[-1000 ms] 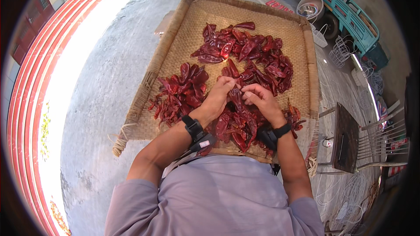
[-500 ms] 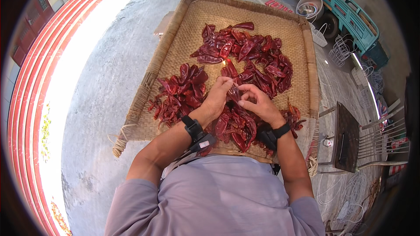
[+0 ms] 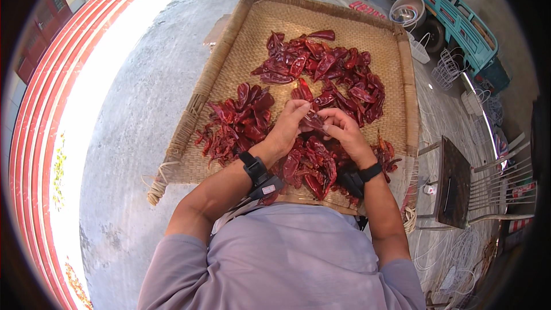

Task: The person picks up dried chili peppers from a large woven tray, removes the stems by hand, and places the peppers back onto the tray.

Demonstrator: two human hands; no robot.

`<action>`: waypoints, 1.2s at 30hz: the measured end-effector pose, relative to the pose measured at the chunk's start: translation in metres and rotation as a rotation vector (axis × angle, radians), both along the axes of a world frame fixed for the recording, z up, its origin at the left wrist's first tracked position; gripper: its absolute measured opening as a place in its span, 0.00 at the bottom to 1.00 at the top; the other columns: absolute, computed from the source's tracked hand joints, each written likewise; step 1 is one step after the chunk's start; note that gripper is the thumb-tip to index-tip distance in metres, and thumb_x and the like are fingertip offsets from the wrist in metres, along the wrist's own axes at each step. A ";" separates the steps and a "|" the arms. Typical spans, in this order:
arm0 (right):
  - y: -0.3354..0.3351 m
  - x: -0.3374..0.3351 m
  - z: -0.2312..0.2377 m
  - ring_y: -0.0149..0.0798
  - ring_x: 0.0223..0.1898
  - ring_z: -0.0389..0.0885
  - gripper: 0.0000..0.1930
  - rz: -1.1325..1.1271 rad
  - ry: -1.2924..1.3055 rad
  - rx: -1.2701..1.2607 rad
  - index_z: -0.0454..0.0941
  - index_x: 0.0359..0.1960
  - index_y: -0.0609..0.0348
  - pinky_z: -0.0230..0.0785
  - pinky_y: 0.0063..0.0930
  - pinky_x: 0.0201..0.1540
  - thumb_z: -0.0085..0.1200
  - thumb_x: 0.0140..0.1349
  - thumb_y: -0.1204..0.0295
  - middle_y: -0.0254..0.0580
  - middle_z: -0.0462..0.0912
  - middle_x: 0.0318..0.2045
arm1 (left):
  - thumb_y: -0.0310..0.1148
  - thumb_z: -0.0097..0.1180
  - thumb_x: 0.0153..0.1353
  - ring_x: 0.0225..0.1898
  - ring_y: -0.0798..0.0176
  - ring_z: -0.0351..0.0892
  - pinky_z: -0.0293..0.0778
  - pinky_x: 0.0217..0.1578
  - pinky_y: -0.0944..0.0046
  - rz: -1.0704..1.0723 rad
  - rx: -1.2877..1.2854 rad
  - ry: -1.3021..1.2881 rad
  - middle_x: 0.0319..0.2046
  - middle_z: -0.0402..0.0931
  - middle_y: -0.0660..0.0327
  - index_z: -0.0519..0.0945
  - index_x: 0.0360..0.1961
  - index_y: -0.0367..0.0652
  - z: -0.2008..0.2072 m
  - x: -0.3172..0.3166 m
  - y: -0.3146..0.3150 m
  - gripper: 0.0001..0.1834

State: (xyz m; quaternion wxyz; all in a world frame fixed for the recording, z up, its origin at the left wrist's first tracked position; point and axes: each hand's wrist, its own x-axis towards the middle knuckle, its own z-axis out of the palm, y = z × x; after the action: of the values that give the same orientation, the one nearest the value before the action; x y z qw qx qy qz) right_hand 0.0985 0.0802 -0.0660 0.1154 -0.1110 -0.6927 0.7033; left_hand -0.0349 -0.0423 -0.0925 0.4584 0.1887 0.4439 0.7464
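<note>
Both my hands hold one dark red dried chili pepper [image 3: 313, 120] above the woven tray. My left hand [image 3: 288, 124] pinches it at its pale stem end. With thumb and fingers, my right hand [image 3: 346, 133] grips the body of the same pepper. Below them lies a near heap of wrinkled dried chilies [image 3: 310, 163], partly hidden by my hands and wrists. Another heap of chilies [image 3: 238, 117] rests to the left of my left hand. Beyond my hands a larger heap of chilies [image 3: 327, 63] spreads across the tray's far middle and right.
The woven tray [image 3: 270, 17] has a raised rim. On the right stand a wooden chair [image 3: 453, 183], wire baskets [image 3: 447, 69], a bucket [image 3: 408, 8] and a teal cargo tricycle [image 3: 447, 6]. Red-edged steps [image 3: 54, 97] run along the left, past grey concrete [image 3: 132, 97].
My right hand has shifted slightly right and down along the chili, its fingers now closer together on it. The pepper has tilted more sideways. My left hand stays nearly in place.
</note>
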 end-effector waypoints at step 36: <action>0.016 -0.002 -0.018 0.24 0.27 0.75 0.09 -0.347 -0.007 -0.282 0.74 0.43 0.57 0.73 0.23 0.35 0.49 0.64 0.68 0.29 0.76 0.26 | 0.32 0.45 0.65 0.41 0.71 0.72 0.68 0.44 0.65 -0.062 -0.040 0.017 0.39 0.72 0.66 0.69 0.39 0.47 -0.004 -0.002 0.000 0.04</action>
State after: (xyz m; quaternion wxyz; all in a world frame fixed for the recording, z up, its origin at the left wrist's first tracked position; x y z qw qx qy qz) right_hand 0.0963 0.0960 -0.0836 0.2155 -0.2463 -0.5584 0.7623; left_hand -0.0368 -0.0423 -0.0969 0.4814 0.1996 0.4568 0.7210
